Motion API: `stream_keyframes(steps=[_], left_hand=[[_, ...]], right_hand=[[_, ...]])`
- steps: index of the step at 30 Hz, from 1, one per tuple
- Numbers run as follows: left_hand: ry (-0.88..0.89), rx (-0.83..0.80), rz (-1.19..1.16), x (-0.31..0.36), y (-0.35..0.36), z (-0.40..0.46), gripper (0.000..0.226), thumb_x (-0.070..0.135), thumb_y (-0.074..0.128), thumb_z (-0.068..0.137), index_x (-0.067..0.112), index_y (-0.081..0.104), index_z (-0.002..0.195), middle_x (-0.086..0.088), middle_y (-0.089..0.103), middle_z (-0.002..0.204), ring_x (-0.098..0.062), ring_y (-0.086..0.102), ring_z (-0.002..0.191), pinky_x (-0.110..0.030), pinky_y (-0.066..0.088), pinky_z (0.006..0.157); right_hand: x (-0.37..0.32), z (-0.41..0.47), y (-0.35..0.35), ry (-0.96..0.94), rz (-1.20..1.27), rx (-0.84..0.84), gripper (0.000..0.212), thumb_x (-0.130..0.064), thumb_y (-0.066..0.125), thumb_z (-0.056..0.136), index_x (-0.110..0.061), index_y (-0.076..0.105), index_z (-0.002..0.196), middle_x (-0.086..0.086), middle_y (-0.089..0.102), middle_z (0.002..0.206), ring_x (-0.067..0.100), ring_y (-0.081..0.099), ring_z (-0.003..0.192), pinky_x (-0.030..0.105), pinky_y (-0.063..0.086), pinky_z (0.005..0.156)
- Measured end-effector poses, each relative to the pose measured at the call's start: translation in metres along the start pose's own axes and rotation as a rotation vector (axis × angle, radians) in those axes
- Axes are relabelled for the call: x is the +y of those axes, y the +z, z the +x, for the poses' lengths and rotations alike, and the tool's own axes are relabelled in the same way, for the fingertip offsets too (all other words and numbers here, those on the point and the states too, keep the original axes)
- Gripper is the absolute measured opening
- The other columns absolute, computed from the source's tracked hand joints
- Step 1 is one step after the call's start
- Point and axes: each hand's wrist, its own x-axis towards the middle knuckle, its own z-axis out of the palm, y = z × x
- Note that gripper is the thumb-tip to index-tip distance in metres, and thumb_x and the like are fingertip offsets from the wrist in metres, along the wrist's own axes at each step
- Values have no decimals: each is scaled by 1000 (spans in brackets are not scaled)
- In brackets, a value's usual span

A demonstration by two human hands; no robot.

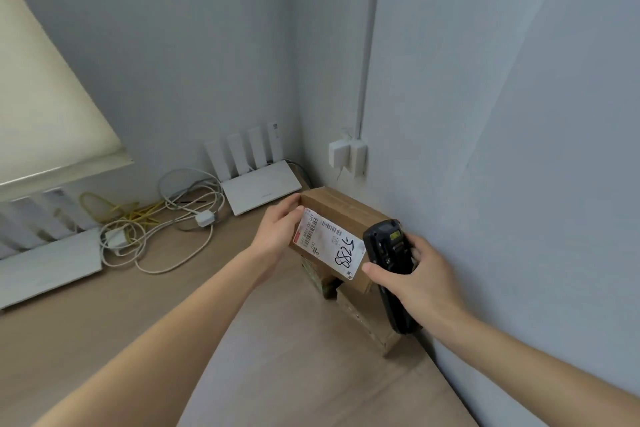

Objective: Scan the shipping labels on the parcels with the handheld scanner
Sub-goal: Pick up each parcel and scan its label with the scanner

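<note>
The left hand (277, 232) holds a brown cardboard parcel (341, 218) by its left end, with the fingers bent around the edge and the thumb on the side that faces the camera. The parcel is in the corner of the room, close to the right wall (502, 149), and it sits above other parcels (363, 315) that lie on the wooden table (173, 305). On its near side there is a white shipping label (329, 241) with barcodes and the handwritten number 5288.

The right hand (415, 281) grips a black handheld scanner (389, 253); the fingers are curled around its body and the thumb lies on the left edge. The head of the scanner is just beside the right end of the label, and its small screen looks upward.

Farther left on the table stand a white router (259, 180) with four antennas and a tangle of white and yellow cables (162, 218). A white socket (346, 154) is fixed on the wall in the corner.
</note>
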Motion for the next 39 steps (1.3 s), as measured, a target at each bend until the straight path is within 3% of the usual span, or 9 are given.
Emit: stream_keyframes(steps=[4, 7, 10, 15, 20, 25, 29, 33, 39], left_hand=[[39, 35, -7, 18, -50, -58, 36, 25, 51, 104, 38, 53, 137, 6, 72, 102, -8, 69, 94, -15, 47, 66], [70, 66, -36, 28, -97, -110, 38, 22, 56, 102, 44, 55, 132, 10, 73, 105, -8, 73, 89, -17, 52, 64], [110, 98, -44, 41, -149, -172, 36, 18, 57, 100, 38, 61, 130, 5, 73, 115, -13, 73, 97, -25, 56, 74], [181, 194, 2, 56, -234, -290, 26, 20, 53, 103, 32, 68, 120, 9, 78, 98, -6, 75, 86, -15, 55, 61], [224, 290, 30, 64, -314, -419, 24, 26, 59, 101, 39, 68, 118, 6, 78, 100, -9, 72, 101, -33, 53, 94], [289, 333, -64, 76, -369, -529, 32, 35, 66, 96, 44, 63, 127, 17, 73, 116, -7, 68, 112, -32, 48, 92], [267, 369, -82, 84, -406, -602, 39, 42, 64, 96, 47, 58, 134, 5, 74, 120, -16, 66, 117, -43, 41, 109], [225, 425, -2, 79, -430, -663, 36, 39, 64, 97, 46, 56, 131, -9, 78, 104, -28, 70, 110, -52, 45, 109], [91, 546, -27, 58, -449, -738, 42, 39, 74, 88, 42, 61, 128, -1, 78, 106, -17, 73, 102, -41, 56, 97]], right_hand=[[-42, -32, 0, -75, 21, -57, 58, -48, 95, 65, -45, 64, 114, -23, 72, 108, 1, 68, 104, 31, 55, 88], [-80, -67, -2, -145, 22, -107, 59, -47, 96, 66, -40, 66, 117, -20, 72, 110, 5, 67, 107, 35, 56, 94], [-126, -111, 2, -213, 17, -170, 68, -53, 95, 61, -34, 70, 121, -15, 75, 110, 11, 69, 106, 38, 57, 96], [-196, -205, 30, -322, 79, -226, 78, -68, 88, 45, -34, 74, 114, -18, 78, 101, 6, 72, 101, 36, 58, 94], [-255, -302, 52, -431, 85, -333, 62, -64, 92, 51, -39, 73, 104, -20, 77, 97, 2, 72, 93, 23, 55, 78], [-313, -386, 65, -492, 95, -462, 52, -51, 94, 66, -32, 75, 110, -9, 79, 100, 9, 75, 92, 27, 59, 79], [-348, -439, 71, -554, 86, -561, 43, -52, 94, 67, -35, 78, 104, -16, 79, 89, 1, 75, 79, 11, 54, 62], [-373, -476, 83, -600, 1, -611, 46, -54, 95, 64, -38, 77, 103, -18, 79, 90, 2, 75, 80, 27, 60, 78], [-394, -527, 105, -795, -343, -593, 52, -65, 75, 50, -44, 71, 96, -18, 75, 80, 6, 72, 78, 31, 60, 75]])
